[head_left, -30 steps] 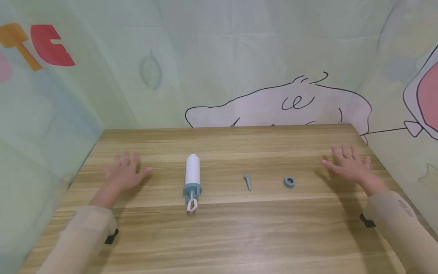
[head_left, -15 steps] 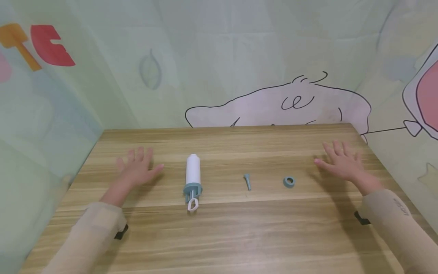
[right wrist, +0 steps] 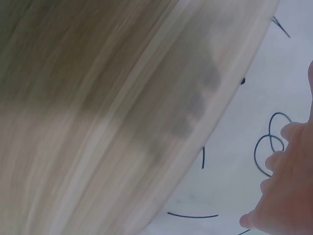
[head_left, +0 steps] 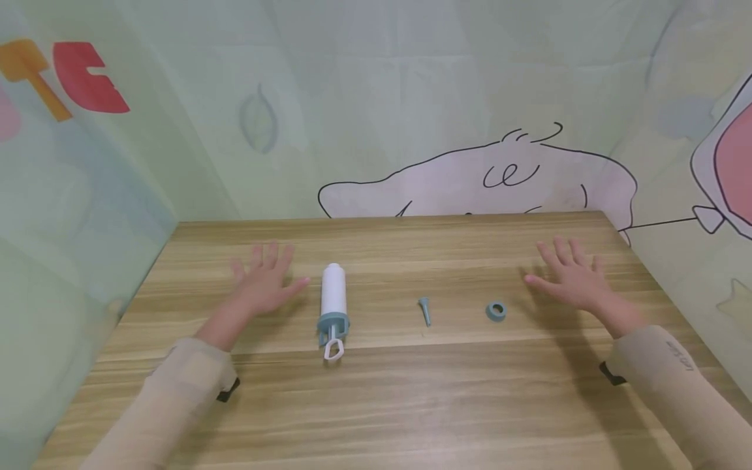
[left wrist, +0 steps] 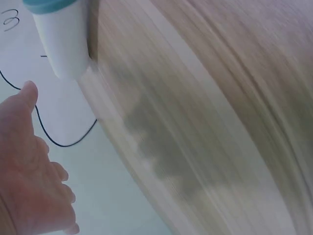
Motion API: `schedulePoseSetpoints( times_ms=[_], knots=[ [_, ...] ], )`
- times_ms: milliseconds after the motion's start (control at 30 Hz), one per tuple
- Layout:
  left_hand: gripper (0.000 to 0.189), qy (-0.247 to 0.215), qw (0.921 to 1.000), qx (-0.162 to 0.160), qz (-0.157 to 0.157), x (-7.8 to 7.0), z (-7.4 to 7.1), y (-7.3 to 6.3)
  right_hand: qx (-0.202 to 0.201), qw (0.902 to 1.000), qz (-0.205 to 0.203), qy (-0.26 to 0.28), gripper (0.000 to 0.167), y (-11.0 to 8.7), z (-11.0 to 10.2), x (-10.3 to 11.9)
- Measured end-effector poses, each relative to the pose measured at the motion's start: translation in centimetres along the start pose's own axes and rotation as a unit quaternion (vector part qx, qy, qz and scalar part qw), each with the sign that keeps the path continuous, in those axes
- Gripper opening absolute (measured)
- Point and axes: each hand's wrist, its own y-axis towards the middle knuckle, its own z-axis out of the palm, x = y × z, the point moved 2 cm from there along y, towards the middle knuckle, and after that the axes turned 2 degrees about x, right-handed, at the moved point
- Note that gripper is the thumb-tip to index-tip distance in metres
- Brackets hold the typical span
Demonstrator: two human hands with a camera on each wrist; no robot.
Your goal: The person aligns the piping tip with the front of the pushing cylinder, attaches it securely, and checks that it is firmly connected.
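Note:
A white syringe-like tube with a teal collar and a white loop handle lies on the wooden table, handle toward me. My left hand, fingers spread, hovers just left of it without touching. In the left wrist view the tube's white end is near my thumb. Further right lie a small teal tapered nozzle and a teal ring. My right hand is spread above the table, right of the ring, holding nothing. The right wrist view shows its fingers and their shadow.
The wood-grain table ends at a back edge against a pale printed curtain, which also runs along the left and right sides. Small black devices sit under the sleeve cuffs.
My left hand has moved right, closer to the syringe-like tube. My right hand has drifted left and slightly forward. The tube has shifted very slightly in view; the nozzle and ring stay put.

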Motion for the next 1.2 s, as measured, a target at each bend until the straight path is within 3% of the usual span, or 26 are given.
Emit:
schedulePoseSetpoints(
  times_ms=[700, 967, 1200],
  knots=[
    [0.075, 0.027, 0.9961, -0.015, 0.083, -6.9, 1.2, 0.8, -0.045, 0.9958, -0.079, 0.000, 0.085, -0.4, 0.1, 3.3],
    [0.075, 0.034, 0.9932, 0.004, 0.111, -9.1, 1.5, 0.2, -0.069, 0.9874, -0.137, 0.036, 0.086, -0.3, 0.8, 4.1],
    [0.072, 0.008, 0.9913, 0.004, 0.132, -10.5, 2.3, 0.4, -0.042, 0.9847, -0.146, 0.085, 0.084, -0.4, 1.3, 4.8]
  ],
)
